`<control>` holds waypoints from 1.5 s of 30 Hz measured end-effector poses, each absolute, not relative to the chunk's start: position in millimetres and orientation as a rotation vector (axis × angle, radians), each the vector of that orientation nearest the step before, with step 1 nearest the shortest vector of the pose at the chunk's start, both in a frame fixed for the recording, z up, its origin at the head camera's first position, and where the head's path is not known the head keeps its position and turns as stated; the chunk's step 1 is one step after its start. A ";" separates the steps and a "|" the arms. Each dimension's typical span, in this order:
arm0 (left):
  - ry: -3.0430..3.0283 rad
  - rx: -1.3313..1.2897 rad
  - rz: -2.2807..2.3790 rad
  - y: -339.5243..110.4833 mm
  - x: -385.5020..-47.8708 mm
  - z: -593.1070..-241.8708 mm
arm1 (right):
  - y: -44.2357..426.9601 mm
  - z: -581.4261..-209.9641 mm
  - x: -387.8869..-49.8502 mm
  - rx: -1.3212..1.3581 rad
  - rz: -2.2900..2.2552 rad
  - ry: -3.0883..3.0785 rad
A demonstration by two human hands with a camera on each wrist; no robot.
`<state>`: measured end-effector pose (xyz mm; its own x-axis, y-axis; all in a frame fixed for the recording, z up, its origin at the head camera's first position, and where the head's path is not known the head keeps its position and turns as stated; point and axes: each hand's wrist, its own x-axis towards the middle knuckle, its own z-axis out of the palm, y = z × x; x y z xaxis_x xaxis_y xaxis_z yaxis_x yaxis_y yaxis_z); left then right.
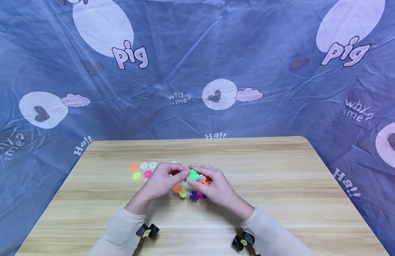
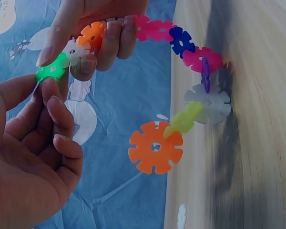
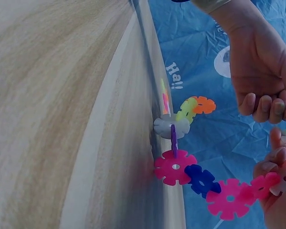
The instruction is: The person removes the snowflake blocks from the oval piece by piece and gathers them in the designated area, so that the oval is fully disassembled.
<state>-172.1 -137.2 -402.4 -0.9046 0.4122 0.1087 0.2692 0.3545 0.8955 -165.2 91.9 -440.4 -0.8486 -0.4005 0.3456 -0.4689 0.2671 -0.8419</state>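
Note:
Both hands meet above the table around a chain of interlocked, notched plastic flower discs. My left hand (image 1: 162, 180) pinches the edge of a bright green flower disc (image 2: 51, 68) at the chain's end. From the other side, my right hand (image 1: 219, 187) holds the chain by the green disc, with fingers curled around the clear and orange discs (image 2: 91, 37) beside it. Beyond, the chain curves down through pink, dark blue (image 3: 202, 180), purple, clear (image 2: 207, 102) and yellow discs to a free orange disc (image 2: 156, 147). Fingers hide some discs.
Loose flower discs lie on the wooden table (image 1: 88, 209) left of the hands: orange (image 1: 134, 166), white (image 1: 144, 165), yellow (image 1: 136, 175) and pink (image 1: 148, 174). A blue printed cloth (image 1: 184, 124) hangs behind and beside the table. Each wrist wears a small black camera (image 1: 147, 230).

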 end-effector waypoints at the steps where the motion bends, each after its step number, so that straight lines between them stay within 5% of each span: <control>1: 2.464 0.622 1.596 -136.9 -172.2 -402.2 | 91.9 -440.5 -165.1 0.844 1.663 -2.450; 19: 2.378 0.353 1.749 -138.0 -174.0 -407.8 | 102.2 -445.7 -167.5 0.745 1.947 -2.563; 45: 2.351 0.374 1.821 -127.3 -168.9 -411.2 | 99.2 -446.5 -165.6 0.695 1.839 -2.504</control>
<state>-168.9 -127.3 -411.2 -0.9585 0.2824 0.0382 0.1076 0.2345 0.9661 -165.6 99.2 -446.5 -0.9040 -0.3673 0.2190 -0.3190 0.2379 -0.9174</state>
